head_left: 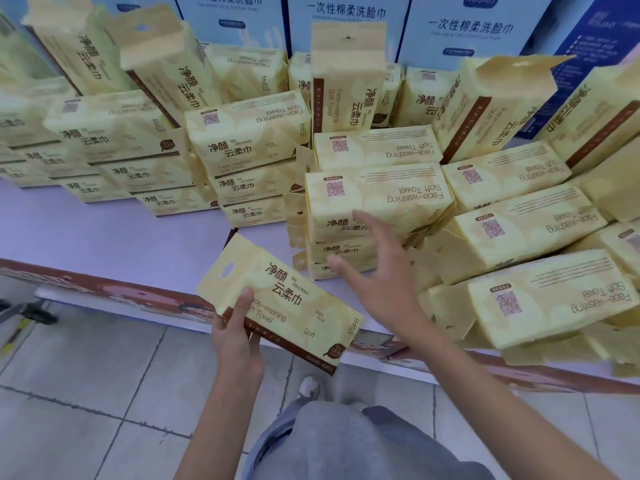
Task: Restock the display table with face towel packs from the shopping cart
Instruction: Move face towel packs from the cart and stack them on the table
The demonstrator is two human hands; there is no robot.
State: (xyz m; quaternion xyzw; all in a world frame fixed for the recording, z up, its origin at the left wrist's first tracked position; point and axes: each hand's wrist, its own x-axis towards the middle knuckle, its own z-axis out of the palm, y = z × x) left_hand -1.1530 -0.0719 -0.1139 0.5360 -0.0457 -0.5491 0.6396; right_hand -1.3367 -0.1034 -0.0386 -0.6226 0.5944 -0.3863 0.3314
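My left hand (235, 336) grips one face towel pack (287, 303) near its hanging-tab end, thumb on the printed front and fingers curled underneath. The pack is a soft, oblong plastic pillow, pale yellow with a dark brown band along one long edge, brown Chinese lettering and the English words "Face-washing Soft Towel". A flat sealed tab with a punched hang hole sticks out at its upper left end. I hold it tilted over the front edge of the display table (114, 237), above the floor and not resting on anything.

My right hand (377, 271) holds nothing, fingers spread and relaxed, palm turned toward a stack of three matching packs (377, 202) at the table's centre. I cannot tell whether the fingertips touch it.

The table top is smooth and pale lilac, with a reddish patterned strip along its front edge. It carries many identical yellow packs: flat stacks to the left and centre, a looser pile sloping down at the right, and several packs standing on end behind, one upright pack (348, 77) in the middle. Glossy blue-and-white cartons (346, 15) line the back. Below me is a grey tiled floor (86, 410).
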